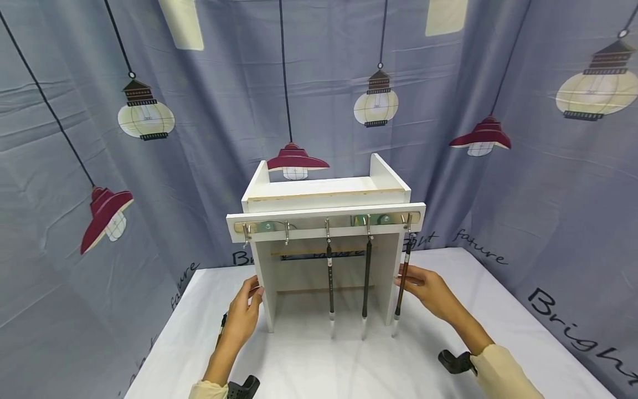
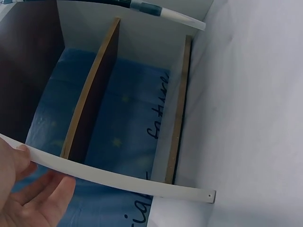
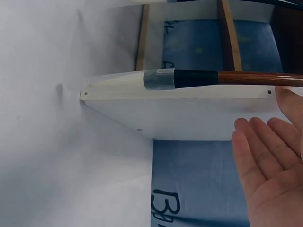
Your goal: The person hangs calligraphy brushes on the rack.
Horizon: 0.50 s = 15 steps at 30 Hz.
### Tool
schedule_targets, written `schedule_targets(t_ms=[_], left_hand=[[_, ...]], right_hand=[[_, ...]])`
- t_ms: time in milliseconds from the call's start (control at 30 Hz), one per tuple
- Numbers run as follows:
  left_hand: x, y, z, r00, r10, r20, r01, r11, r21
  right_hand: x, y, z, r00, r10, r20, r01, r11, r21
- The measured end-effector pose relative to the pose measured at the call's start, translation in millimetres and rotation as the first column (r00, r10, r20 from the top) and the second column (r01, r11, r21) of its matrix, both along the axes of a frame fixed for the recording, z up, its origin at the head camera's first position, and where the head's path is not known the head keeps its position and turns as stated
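A white shelf unit [image 1: 326,202] stands upright on the table. Along its front runs a rail [image 1: 309,221] with several metal hooks. Three calligraphy brushes hang from it with clear capped tips down: one dark brush [image 1: 330,280], another dark brush [image 1: 367,277] and a reddish-brown brush [image 1: 402,277]. My left hand [image 1: 244,316] is at the left side panel [image 2: 118,179], thumb at its front edge and relaxed fingers along its outer face. At the right side panel [image 3: 189,113], my right hand [image 3: 272,165] has its thumb at the front edge, fingers extended beside the outer face.
The unit stands on a white-covered table [image 1: 309,366]. A grey-blue curtain [image 1: 329,83] printed with lamps and lettering hangs behind and on both sides. Crossboards [image 2: 92,90] span the unit's open inside.
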<state>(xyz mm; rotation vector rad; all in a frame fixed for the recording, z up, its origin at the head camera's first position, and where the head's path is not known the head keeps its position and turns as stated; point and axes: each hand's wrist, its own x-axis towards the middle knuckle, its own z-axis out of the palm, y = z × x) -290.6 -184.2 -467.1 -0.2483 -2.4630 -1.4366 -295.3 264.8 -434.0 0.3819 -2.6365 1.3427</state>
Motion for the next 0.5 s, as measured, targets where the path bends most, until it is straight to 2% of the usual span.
schedule_targets(t_ms=[267,500], left_hand=[[12.8,-13.0,-12.1,0.998,0.048,-0.045,-0.051,0.995,-0.084],[29.9,-38.2,-22.0,0.996,0.092,-0.006,-0.092,0.984,-0.151]], right_hand=[[-4.8,-1.5,-2.9,1.0,-0.004,-0.008,0.004,1.0,0.022],[-7.7,-0.5,-6.0,1.0,-0.006,0.002,0.006,1.0,0.003]])
